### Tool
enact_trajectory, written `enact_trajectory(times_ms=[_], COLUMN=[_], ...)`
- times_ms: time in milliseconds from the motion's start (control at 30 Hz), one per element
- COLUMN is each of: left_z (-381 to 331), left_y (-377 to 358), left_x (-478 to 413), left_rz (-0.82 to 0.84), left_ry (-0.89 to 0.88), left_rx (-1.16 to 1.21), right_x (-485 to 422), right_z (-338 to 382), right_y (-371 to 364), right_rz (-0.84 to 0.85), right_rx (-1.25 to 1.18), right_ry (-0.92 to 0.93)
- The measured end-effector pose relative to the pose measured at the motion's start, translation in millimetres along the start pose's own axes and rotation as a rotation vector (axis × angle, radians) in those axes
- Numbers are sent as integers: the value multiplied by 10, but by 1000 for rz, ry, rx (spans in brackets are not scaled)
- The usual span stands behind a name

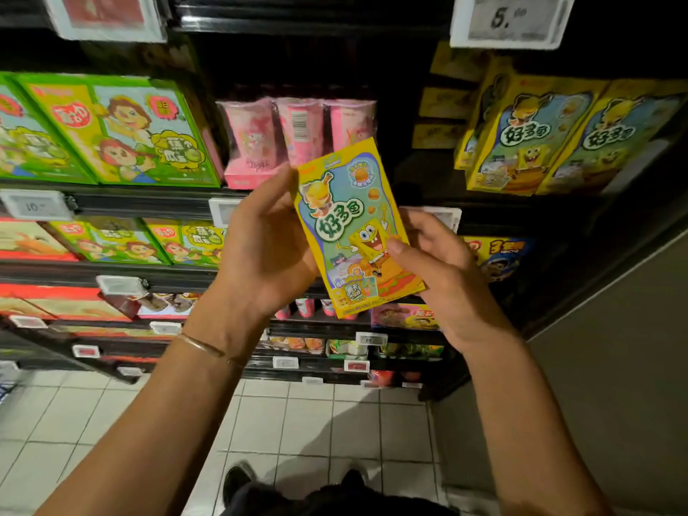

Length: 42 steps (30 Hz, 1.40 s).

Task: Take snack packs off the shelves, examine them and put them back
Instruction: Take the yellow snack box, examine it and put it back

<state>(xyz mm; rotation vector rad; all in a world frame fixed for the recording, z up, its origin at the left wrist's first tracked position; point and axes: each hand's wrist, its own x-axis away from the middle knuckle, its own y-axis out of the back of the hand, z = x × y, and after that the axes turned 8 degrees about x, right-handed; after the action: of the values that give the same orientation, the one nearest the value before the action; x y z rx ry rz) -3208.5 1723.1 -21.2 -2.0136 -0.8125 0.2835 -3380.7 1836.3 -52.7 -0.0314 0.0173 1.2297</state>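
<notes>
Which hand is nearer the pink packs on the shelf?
Left. The left hand holds the yellow box just below the pink packs; right hand grips the box's lower right, farther off.

The fingers of the left hand point(266, 251) hide behind the box point(353, 225). At 1 o'clock a price tag point(510, 20) is cut by the top edge, blurred after its 5. At 9 o'clock green boxes point(26, 143) run off-frame.
</notes>
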Motion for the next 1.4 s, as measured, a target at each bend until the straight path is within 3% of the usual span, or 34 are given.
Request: enact_trajectory(times_ms=[133, 267, 333, 567, 667, 767, 900, 1067, 1200, 1300, 1400], left_z=[-22, -26, -5, -2, -7, 4, 52, 51, 50, -23, -42], left_y=[207, 269, 280, 292, 365, 425, 442, 450, 430, 484, 579], left_x=[137, 217, 246, 288, 320, 369, 373, 380, 367, 375, 361], left_rz=[44, 26, -5, -147, -158, -142, -40, 178, 139, 42, -61], left_ry=[-18, -103, -109, -71, -110, -259, -474, -510, -475, -452, -405], left_rx=[95, -53, -105, -84, -166, -362, -493, -599, -496, -377, -401], right_x=[7, 26, 50, 102, 75, 80, 113, 62, 22, 16, 26], right_z=[-61, -53, -21, -82, -119, -191, -305, -316, -295, -327, -363], right_y=[-121, -278, -364, -421, -385, -358, -331, -310, -275, -223, -231], right_rz=[35, 186, 258, 527, 428, 298, 375, 420, 399, 444, 504], right_rx=[-113, -521, -609, -401, -184, -82, -147, -227, -303, -395, -368], right_ry=[-144, -365, -438, -413, -375, -348, -250, -155, -169, -270, -384])
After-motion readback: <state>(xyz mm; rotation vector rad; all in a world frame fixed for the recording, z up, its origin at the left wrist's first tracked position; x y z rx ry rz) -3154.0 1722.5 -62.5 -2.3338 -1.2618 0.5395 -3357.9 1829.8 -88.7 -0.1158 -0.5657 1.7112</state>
